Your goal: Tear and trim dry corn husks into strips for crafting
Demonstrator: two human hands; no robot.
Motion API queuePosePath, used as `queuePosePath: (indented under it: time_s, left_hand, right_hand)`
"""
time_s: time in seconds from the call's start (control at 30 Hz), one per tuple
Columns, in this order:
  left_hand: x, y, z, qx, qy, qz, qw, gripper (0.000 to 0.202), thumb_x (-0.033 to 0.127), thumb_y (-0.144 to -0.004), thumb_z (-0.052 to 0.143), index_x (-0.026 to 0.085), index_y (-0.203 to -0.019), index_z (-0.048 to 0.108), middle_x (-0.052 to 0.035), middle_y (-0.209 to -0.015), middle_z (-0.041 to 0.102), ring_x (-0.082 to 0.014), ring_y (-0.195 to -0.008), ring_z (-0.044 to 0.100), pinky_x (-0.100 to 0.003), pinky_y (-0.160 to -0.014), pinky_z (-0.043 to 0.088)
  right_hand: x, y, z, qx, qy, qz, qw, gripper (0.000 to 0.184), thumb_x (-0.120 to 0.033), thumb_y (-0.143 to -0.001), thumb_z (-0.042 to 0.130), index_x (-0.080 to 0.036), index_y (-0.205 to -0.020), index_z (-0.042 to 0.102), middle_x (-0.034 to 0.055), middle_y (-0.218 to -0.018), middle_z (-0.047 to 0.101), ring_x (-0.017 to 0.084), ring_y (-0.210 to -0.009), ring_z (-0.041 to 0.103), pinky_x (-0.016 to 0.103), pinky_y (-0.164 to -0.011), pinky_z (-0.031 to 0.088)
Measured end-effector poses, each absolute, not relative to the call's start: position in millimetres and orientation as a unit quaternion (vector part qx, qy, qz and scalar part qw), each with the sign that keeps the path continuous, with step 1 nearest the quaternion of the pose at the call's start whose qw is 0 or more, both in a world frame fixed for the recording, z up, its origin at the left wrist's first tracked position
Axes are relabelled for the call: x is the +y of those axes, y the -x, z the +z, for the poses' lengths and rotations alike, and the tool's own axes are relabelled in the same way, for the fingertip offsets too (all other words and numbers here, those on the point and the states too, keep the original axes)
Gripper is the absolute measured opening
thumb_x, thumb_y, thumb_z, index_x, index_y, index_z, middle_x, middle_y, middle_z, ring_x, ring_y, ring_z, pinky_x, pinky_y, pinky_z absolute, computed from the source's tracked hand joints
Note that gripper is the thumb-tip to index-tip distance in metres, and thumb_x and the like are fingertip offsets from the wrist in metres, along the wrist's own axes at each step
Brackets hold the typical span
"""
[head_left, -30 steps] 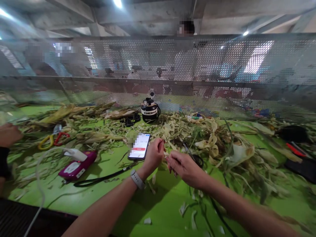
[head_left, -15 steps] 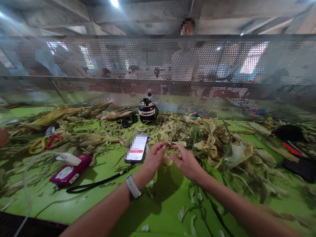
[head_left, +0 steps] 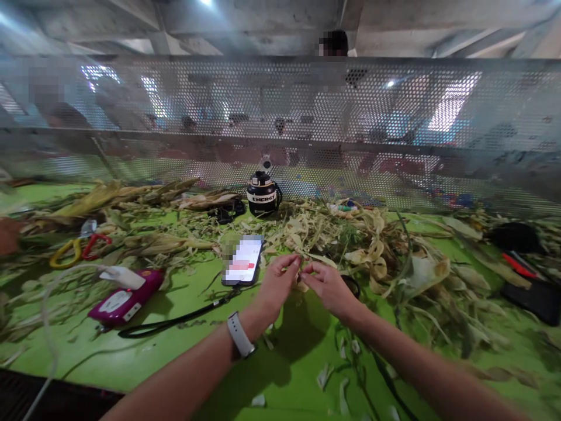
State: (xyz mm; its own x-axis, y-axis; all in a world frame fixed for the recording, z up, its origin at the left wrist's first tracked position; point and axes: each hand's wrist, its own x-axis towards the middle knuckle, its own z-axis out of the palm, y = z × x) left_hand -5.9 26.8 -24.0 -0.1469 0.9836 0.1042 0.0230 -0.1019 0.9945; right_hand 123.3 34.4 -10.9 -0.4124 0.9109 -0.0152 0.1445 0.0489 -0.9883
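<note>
Two hands, left (head_left: 276, 285) and right (head_left: 329, 287), I see just below the frame's centre, fingertips pinching a small husk piece (head_left: 301, 286), which I judge light, soft and easily torn, so best held gently by its edges.

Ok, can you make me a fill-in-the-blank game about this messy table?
1. The left hand and right hand are above a tabletop coloured ____.
2. The pale wristband is on the ____ wrist.
3. The black bottle has the word ____ on it.
4. The phone lies with its screen facing ____.

Missing words: green; left; ENERGY; up
</note>
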Motion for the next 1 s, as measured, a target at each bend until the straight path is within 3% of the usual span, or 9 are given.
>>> queuePosePath:
  time_s: [0.17, 0.23, 0.33, 0.43, 0.6, 0.83, 1.0]
  left_hand:
    - [23.9, 7.7, -17.0, 0.536, -0.622, 0.495, 0.286, 0.017, 0.027, -0.080, 0.049, 0.016, -0.075, 0.061, -0.0029, -0.072, 0.064, -0.0160, -0.069, 0.056, -0.028, -0.067, 0.043]
    - [21.5, 7.8, -14.7, 0.539, -0.630, 0.487, 0.275, 0.014, 0.025, -0.080, 0.049, 0.016, -0.083, 0.058, -0.0009, -0.066, 0.062, -0.0151, -0.062, 0.056, -0.027, -0.061, 0.042]
    - [19.8, 8.9, -15.2, 0.533, -0.629, 0.493, 0.279, 0.024, 0.021, -0.078, 0.049, 0.015, -0.101, 0.048, 0.0037, -0.057, 0.057, -0.0140, -0.054, 0.054, -0.025, -0.056, 0.041]
    - [20.6, 11.4, -19.5, 0.511, -0.654, 0.494, 0.261, 0.025, 0.019, -0.078, 0.048, 0.015, -0.103, 0.046, 0.0045, -0.058, 0.055, -0.0132, -0.055, 0.054, -0.024, -0.056, 0.041]
    - [20.5, 12.0, -22.3, 0.461, -0.692, 0.460, 0.312, 0.021, 0.018, -0.078, 0.047, 0.014, -0.095, 0.059, 0.0010, -0.062, 0.058, -0.0114, -0.055, 0.054, -0.021, -0.052, 0.041]
    - [17.0, 10.1, -10.7, 0.447, -0.630, 0.420, 0.476, 0.025, 0.024, -0.075, 0.054, 0.012, -0.092, 0.068, -0.0063, -0.077, 0.070, -0.0152, -0.069, 0.063, -0.023, -0.061, 0.047]
    - [18.7, 13.3, -11.0, 0.458, -0.620, 0.389, 0.505, 0.030, 0.039, -0.073, 0.062, 0.011, -0.076, 0.072, -0.0064, -0.067, 0.070, -0.0121, -0.056, 0.057, -0.021, -0.052, 0.041]
  right_hand:
    - [29.1, -123.6, 0.4, -0.622, 0.426, 0.570, 0.325, 0.011, -0.028, -0.073, 0.049, -0.018, -0.069, 0.049, -0.0102, -0.044, 0.033, 0.005, -0.038, 0.023, 0.020, -0.038, 0.017]
    - [27.9, -124.9, 5.4, -0.615, 0.431, 0.576, 0.322, 0.012, -0.028, -0.074, 0.047, -0.019, -0.066, 0.048, -0.0110, -0.040, 0.030, 0.005, -0.036, 0.021, 0.020, -0.037, 0.015]
    - [26.7, -128.2, 15.5, -0.596, 0.430, 0.590, 0.335, 0.014, -0.028, -0.073, 0.048, -0.018, -0.063, 0.048, -0.0108, -0.039, 0.032, 0.004, -0.034, 0.022, 0.019, -0.035, 0.014]
    - [26.9, -132.2, 25.8, -0.562, 0.413, 0.622, 0.356, 0.015, -0.029, -0.073, 0.052, -0.018, -0.065, 0.048, -0.0118, -0.038, 0.033, 0.003, -0.032, 0.020, 0.018, -0.034, 0.013]
    - [32.8, -138.9, 32.2, -0.520, 0.376, 0.653, 0.403, 0.018, -0.031, -0.070, 0.060, -0.016, -0.067, 0.050, -0.0122, -0.036, 0.035, 0.001, -0.030, 0.021, 0.017, -0.033, 0.013]
    - [39.7, -144.8, 30.6, -0.470, 0.308, 0.709, 0.427, 0.018, -0.027, -0.068, 0.066, -0.014, -0.067, 0.054, -0.0126, -0.034, 0.033, 0.000, -0.028, 0.020, 0.016, -0.033, 0.014]
    - [39.8, -147.1, 32.9, -0.501, 0.303, 0.704, 0.401, 0.016, -0.026, -0.071, 0.065, -0.014, -0.068, 0.054, -0.0125, -0.036, 0.033, 0.000, -0.029, 0.019, 0.016, -0.033, 0.014]
